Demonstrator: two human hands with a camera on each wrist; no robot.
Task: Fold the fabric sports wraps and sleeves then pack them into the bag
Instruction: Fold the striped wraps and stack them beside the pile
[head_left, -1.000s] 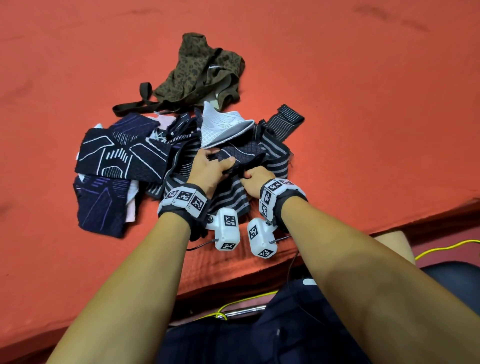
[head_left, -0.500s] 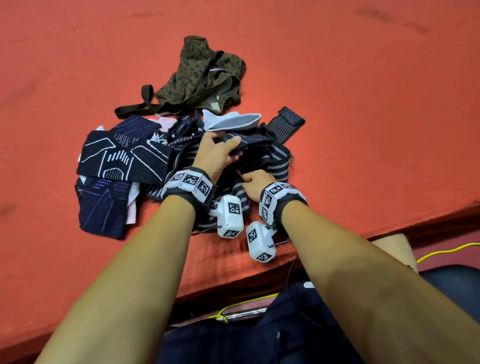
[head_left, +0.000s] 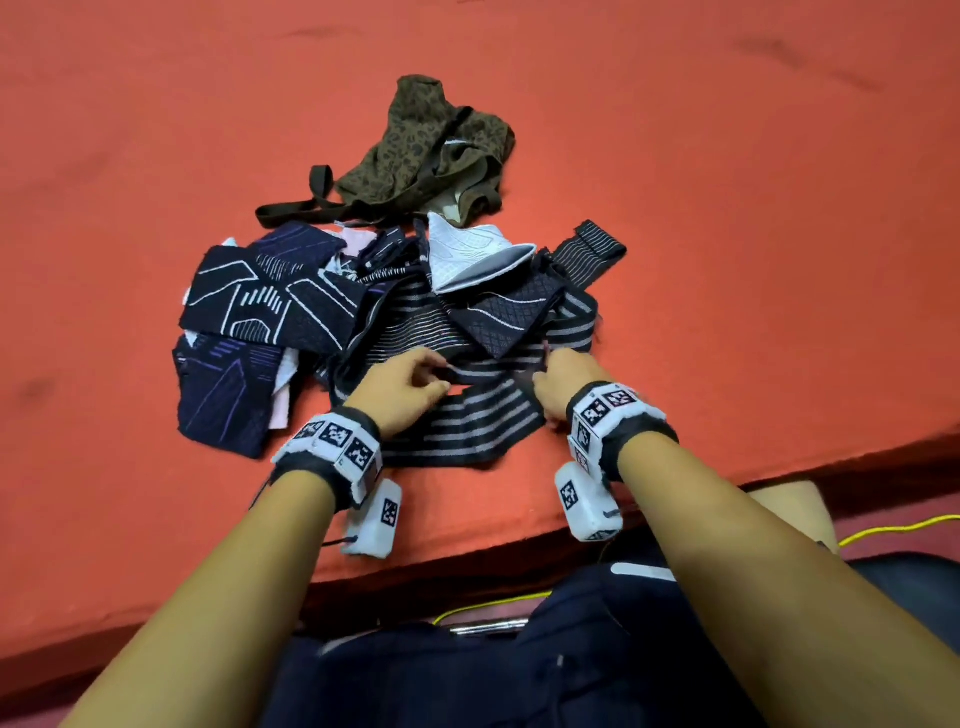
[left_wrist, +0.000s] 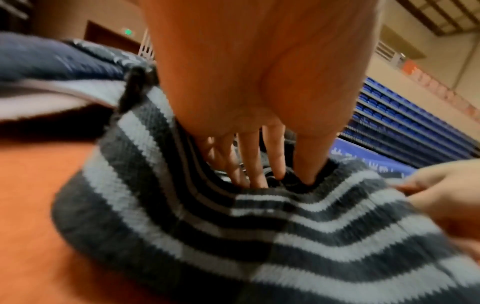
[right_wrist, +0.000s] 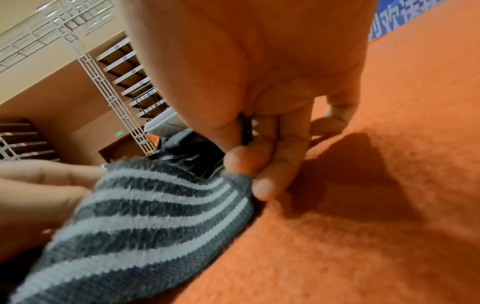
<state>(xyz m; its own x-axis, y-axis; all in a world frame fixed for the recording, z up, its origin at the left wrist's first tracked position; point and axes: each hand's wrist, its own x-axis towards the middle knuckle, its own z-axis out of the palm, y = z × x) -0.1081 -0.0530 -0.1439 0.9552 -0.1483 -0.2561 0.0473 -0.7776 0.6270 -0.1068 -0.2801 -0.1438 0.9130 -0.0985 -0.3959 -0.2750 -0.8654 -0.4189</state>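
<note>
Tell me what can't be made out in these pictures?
- Bag: head view; whether it is open or holds anything, its own folds hide.
- Striped wrap: its far end runs under the pile.
- Left hand fingertips: left wrist view, sunk in the wrap's fold, blurred.
- Right hand: head view hides its pinch; right wrist view shows it.
</note>
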